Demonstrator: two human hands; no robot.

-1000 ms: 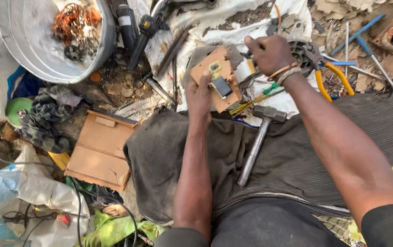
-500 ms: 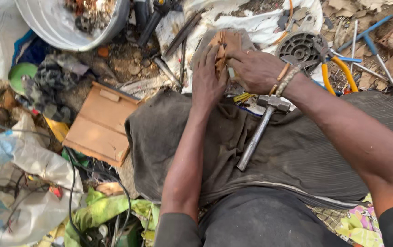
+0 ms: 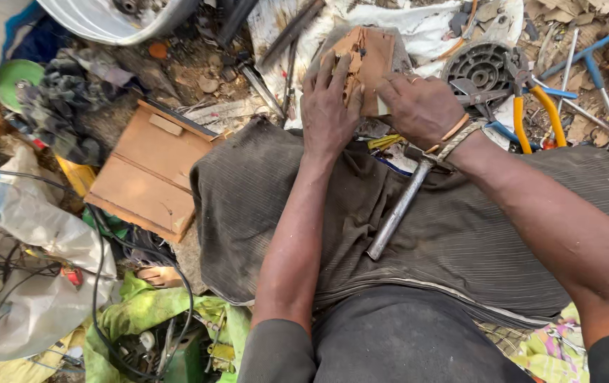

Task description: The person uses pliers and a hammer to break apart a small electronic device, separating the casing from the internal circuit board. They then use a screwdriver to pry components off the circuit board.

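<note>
Slid up and to the right since a moment ago, both hands together on one brown board [image 3: 374, 53]. Big dark cloth [image 3: 460, 234] across the lap, hammer [image 3: 400, 209] lying on it. Left hand [image 3: 329, 106] flat against the board's left edge, fingers straight, spread a little. Right hand [image 3: 418, 106] curled, pinching the board's lower right corner. Pliers [image 3: 531, 113] with yellow handles nearby.
</note>
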